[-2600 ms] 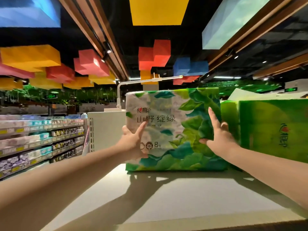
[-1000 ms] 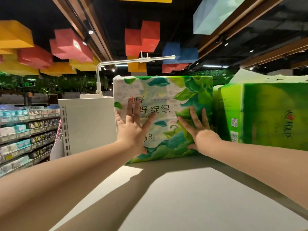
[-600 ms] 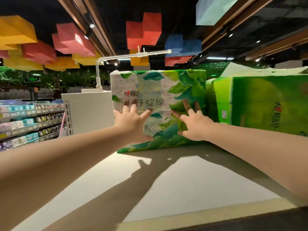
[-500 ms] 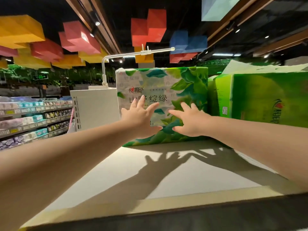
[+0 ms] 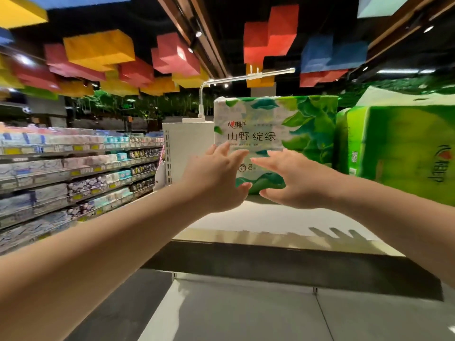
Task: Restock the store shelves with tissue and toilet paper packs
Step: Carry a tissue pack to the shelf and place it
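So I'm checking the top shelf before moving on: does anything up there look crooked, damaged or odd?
Nothing stands out. The leaf-print pack stands upright on the top shelf, beside the green pack. Both hands, left hand and right hand, are open and hold nothing.

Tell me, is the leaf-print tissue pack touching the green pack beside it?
Touching: the head view shows the leaf-print tissue pack pressed against the green pack, no gap.

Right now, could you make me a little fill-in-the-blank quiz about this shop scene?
1. The leaf-print pack stands on the top ____.
2. The large digit printed low on its front is ____.
3. Both hands are ____, holding nothing.
4. The plain green pack sits to its ____.

Missing: shelf; 8; open; right
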